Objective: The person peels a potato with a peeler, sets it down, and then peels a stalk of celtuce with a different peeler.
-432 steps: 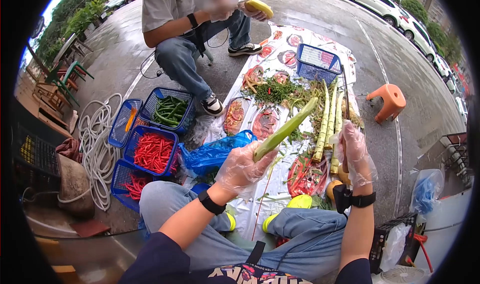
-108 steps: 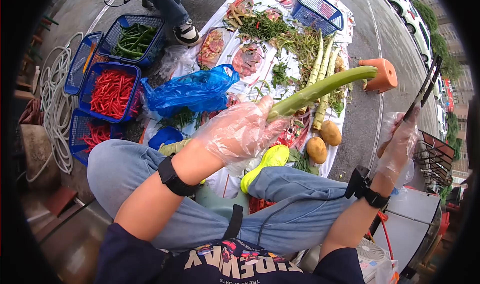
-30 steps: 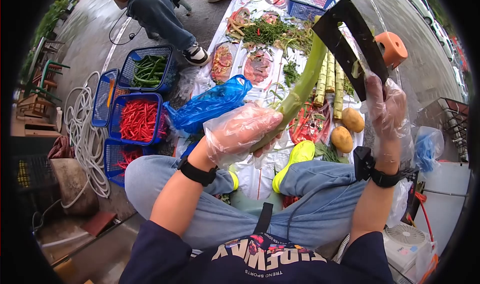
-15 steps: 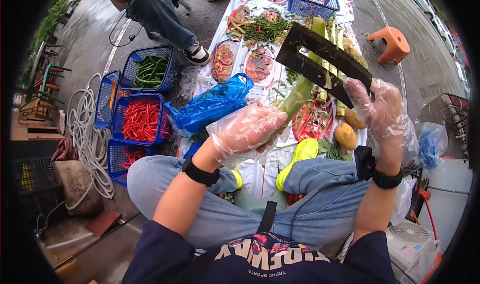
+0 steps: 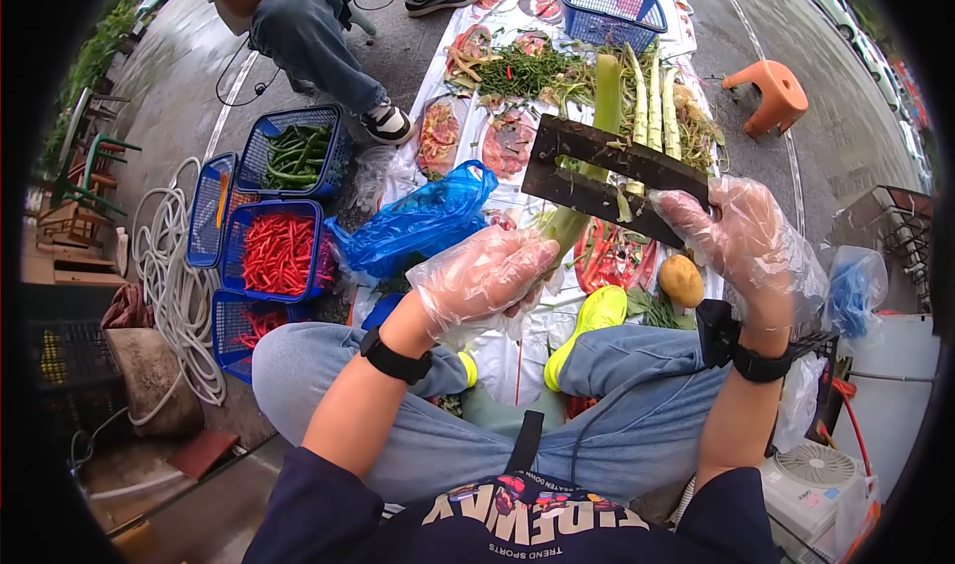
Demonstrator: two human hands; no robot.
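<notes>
My left hand (image 5: 482, 278), in a clear plastic glove, is closed round the lower end of a thick green celtuce stalk (image 5: 608, 92). The stalk points up and away from me. In my gloved right hand (image 5: 744, 234) is a wide, dark peeling knife (image 5: 587, 195) with a long slot. Its blade lies across the stalk, above my left hand, and bits of peel cling to it. Several long pale-green stalks (image 5: 655, 111) lie on the sheet behind the blade. A potato (image 5: 681, 281) sits below my right hand.
Blue baskets at left hold green peppers (image 5: 298, 156) and red chillies (image 5: 279, 254). A blue plastic bag (image 5: 418, 221) lies by my left hand. Farther off are green trimmings (image 5: 532, 75), a blue basket (image 5: 614, 12), an orange stool (image 5: 771, 96) and another person's leg (image 5: 313, 52).
The peeling knife has come down and left along the stalk, nearer my left hand. The stalk now stands more upright, and my right hand is slightly lower.
</notes>
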